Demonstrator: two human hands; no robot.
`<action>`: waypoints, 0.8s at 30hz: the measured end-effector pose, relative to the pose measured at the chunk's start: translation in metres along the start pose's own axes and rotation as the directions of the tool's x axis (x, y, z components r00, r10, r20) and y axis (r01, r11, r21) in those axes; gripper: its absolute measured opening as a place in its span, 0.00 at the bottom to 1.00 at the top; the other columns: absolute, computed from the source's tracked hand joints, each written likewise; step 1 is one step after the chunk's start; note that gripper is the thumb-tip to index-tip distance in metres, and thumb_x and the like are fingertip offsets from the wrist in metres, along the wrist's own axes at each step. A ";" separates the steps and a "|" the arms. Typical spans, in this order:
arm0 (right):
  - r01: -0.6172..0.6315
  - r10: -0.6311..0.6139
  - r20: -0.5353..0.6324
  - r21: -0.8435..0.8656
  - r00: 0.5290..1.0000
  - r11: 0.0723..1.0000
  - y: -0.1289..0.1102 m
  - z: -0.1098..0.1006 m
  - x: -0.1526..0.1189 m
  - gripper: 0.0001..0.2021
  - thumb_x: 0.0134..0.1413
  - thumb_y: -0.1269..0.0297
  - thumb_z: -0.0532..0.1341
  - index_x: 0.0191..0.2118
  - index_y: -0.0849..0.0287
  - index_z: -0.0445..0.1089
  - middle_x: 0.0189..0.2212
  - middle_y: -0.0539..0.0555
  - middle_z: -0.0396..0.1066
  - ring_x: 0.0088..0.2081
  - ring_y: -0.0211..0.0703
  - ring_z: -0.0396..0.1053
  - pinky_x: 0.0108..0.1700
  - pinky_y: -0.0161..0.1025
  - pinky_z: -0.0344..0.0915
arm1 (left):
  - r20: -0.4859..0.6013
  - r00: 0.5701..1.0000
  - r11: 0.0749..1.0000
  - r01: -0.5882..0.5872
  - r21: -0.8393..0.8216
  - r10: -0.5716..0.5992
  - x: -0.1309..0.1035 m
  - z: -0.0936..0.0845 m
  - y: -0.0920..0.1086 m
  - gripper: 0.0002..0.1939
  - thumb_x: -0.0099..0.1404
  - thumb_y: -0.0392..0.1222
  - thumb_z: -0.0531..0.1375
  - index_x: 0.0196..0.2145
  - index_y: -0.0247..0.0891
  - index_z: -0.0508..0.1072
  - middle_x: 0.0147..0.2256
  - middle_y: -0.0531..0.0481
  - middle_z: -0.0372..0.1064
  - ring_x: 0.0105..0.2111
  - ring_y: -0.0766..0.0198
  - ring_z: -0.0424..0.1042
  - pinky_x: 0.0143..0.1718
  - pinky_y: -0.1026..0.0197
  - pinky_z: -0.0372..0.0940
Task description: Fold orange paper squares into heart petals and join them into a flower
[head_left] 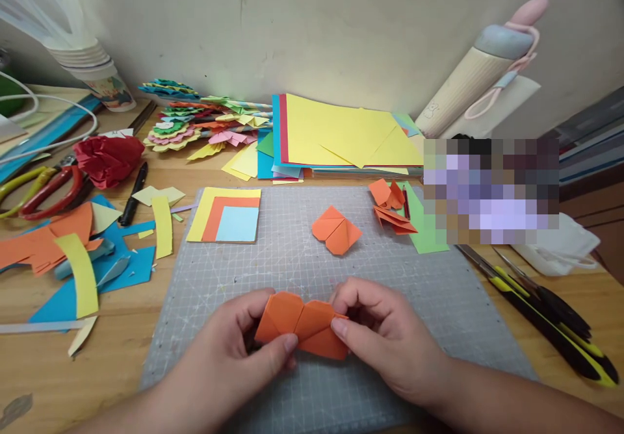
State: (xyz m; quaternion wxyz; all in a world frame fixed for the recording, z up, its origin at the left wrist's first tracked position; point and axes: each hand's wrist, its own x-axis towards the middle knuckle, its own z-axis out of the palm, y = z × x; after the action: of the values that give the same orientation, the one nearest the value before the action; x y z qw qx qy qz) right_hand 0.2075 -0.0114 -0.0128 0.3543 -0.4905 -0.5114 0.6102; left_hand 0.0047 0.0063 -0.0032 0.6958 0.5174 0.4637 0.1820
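A folded orange paper piece [312, 327] is held between both hands over the front of the grey cutting mat [287, 258]. My left hand [244, 336] grips its left part, thumb on the face and fingers behind. At its right end my right hand [383, 330] pinches the paper between thumb and fingers. Another folded orange piece [336, 229] lies on the mat beyond the hands. Further right are more folded orange pieces [390, 203]. Stacked yellow, orange and light blue squares [237, 224] rest at the mat's back left.
Paper scraps [124, 271], pliers [53, 187] and a black pen [134, 193] lie left. Behind the mat are coloured sheets [341, 128] and paper flowers [195, 122]. A bottle [478, 76] leans at the back right; a black-and-yellow cutter [546, 323] and scissors [560, 307] lie right.
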 end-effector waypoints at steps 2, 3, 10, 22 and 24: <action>0.010 -0.009 0.014 -0.022 1.000 1.000 -0.003 -0.001 0.000 0.05 0.48 0.69 0.58 0.25 0.58 0.60 0.21 0.46 0.58 0.24 0.34 0.54 0.26 0.34 0.55 | -0.011 1.000 0.996 -0.025 0.087 0.026 -0.002 0.003 -0.002 0.07 0.61 0.42 0.58 0.29 0.37 0.69 0.25 0.54 0.65 0.27 0.65 0.64 0.30 0.63 0.61; 0.011 -0.010 0.023 -0.025 1.000 1.000 -0.005 -0.001 0.001 0.05 0.47 0.70 0.58 0.24 0.58 0.60 0.21 0.46 0.58 0.23 0.34 0.53 0.25 0.33 0.54 | -0.037 0.998 0.992 -0.037 0.120 0.041 -0.003 0.004 -0.003 0.07 0.62 0.43 0.58 0.29 0.37 0.67 0.26 0.54 0.63 0.27 0.65 0.63 0.29 0.64 0.60; 0.019 -0.002 0.149 -0.107 0.989 0.994 -0.007 -0.001 -0.001 0.04 0.47 0.69 0.57 0.24 0.58 0.62 0.19 0.46 0.59 0.22 0.34 0.55 0.24 0.33 0.54 | -0.099 0.986 0.974 -0.116 0.195 0.137 -0.001 0.004 0.000 0.09 0.61 0.47 0.60 0.32 0.39 0.68 0.30 0.51 0.66 0.32 0.63 0.64 0.33 0.62 0.60; 0.315 -0.314 0.052 -0.282 0.948 0.906 0.001 -0.003 -0.005 0.09 0.52 0.72 0.56 0.23 0.58 0.60 0.20 0.46 0.59 0.23 0.34 0.56 0.25 0.34 0.54 | -0.068 0.958 0.932 -0.254 0.257 0.280 0.000 0.000 -0.001 0.07 0.61 0.41 0.61 0.38 0.42 0.70 0.37 0.51 0.67 0.37 0.62 0.66 0.40 0.60 0.62; 0.366 -0.362 0.058 -0.234 0.930 0.901 0.001 -0.002 -0.007 0.07 0.54 0.70 0.57 0.26 0.58 0.62 0.22 0.47 0.62 0.25 0.36 0.59 0.28 0.36 0.58 | -0.079 0.899 0.863 -0.384 0.328 0.430 -0.002 -0.002 -0.002 0.04 0.61 0.36 0.60 0.35 0.44 0.72 0.39 0.52 0.65 0.44 0.61 0.64 0.46 0.60 0.60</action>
State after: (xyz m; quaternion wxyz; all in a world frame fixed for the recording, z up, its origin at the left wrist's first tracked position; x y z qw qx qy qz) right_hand 0.2118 -0.0175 -0.0124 0.3965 -0.4218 -0.6664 0.4698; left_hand 0.0015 0.0053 -0.0039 0.5167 0.6894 0.4169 0.2897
